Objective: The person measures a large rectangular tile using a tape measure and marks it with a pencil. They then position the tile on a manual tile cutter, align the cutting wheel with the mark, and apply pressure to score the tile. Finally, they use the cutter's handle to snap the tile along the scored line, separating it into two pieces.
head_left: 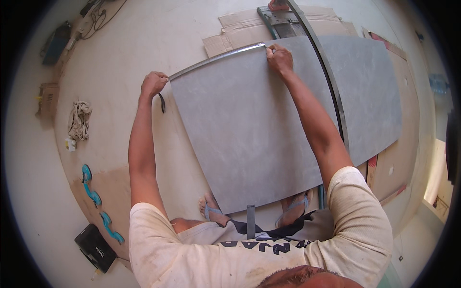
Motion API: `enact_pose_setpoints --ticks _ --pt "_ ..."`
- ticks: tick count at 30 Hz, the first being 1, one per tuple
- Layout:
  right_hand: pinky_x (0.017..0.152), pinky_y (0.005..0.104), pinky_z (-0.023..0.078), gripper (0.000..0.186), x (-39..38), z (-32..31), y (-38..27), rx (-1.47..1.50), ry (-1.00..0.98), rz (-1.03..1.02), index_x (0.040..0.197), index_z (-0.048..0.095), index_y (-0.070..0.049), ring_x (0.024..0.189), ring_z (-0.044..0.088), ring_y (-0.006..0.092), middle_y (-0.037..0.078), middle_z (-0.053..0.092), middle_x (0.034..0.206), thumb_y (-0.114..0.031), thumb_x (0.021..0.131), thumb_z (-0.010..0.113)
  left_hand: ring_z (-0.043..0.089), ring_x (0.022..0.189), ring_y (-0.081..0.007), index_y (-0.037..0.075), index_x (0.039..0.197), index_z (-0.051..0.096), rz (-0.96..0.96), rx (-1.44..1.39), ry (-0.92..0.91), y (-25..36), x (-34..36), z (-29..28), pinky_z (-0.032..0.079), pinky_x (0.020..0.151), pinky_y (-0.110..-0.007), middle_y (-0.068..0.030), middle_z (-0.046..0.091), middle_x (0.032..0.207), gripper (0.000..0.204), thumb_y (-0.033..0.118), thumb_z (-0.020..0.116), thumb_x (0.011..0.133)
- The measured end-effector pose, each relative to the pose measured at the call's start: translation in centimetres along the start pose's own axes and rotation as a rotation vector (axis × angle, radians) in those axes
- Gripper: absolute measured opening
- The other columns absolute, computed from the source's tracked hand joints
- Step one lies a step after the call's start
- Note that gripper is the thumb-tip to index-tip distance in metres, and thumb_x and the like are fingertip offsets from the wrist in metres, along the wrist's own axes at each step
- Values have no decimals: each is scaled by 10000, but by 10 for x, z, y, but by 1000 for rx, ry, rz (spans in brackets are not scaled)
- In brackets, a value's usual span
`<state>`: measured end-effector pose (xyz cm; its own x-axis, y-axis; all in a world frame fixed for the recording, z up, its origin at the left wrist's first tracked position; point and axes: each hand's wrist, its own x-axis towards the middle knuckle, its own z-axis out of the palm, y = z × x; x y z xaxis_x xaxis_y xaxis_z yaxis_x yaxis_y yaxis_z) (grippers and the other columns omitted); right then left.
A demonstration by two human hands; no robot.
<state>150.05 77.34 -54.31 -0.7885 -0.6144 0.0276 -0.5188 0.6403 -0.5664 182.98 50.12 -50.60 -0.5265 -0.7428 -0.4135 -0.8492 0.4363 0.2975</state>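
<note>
A large grey tile slab [249, 129] lies in front of me, its near corner by my feet. The silver blade of a tape measure [216, 60] stretches along the slab's far edge. At the far left corner, my left hand [154, 85] is closed around the tape's left end; a black strap [162, 102] dangles below the fist. My right hand [280, 58] pinches at the blade's right end, over the far edge. The fingers hide exactly how they grip it. A dark metal rail [322, 53] crosses above the slab, right of my right hand.
Beneath the slab show a green-framed tile cutter base [283, 24] and cardboard sheets [245, 30]. Teal suction lifters [91, 187], a black case [95, 248] and a crumpled rag [79, 120] lie to the left. My sandalled feet [211, 210] stand at the slab's near edge.
</note>
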Motion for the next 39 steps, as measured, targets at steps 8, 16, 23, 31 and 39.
enact_pose_setpoints --ticks 8,16,23,31,39 --pt "815 441 490 213 12 -2 -2 -19 29 19 926 670 -121 899 630 373 186 661 938 -256 828 538 655 894 -252 126 929 723 13 -77 -38 6 0 -2 500 818 -347 -106 696 913 284 272 587 727" --pt "787 449 487 202 -2 4 -6 57 54 94 941 646 -123 869 639 364 174 670 877 -263 841 538 657 871 -263 113 936 719 17 -63 29 -3 -1 4 501 800 -342 -117 693 912 299 278 577 730" --pt "755 441 496 210 -10 -1 8 89 80 37 935 667 -113 836 639 374 179 670 845 -256 834 551 653 819 -246 84 940 710 38 -58 -25 6 -3 -3 492 768 -334 -115 690 854 305 265 572 737" --pt "773 444 493 213 -6 0 3 45 96 -17 920 675 -115 839 638 376 188 668 850 -264 824 558 621 729 -191 56 891 707 34 -162 -7 1 -3 -1 477 704 -308 -81 668 748 286 266 588 738" --pt "778 441 494 210 -12 1 1 43 110 22 911 674 -120 841 638 378 187 669 857 -267 825 551 558 613 -128 29 879 698 75 -202 42 -5 -4 6 453 622 -281 -44 611 645 273 243 583 755"
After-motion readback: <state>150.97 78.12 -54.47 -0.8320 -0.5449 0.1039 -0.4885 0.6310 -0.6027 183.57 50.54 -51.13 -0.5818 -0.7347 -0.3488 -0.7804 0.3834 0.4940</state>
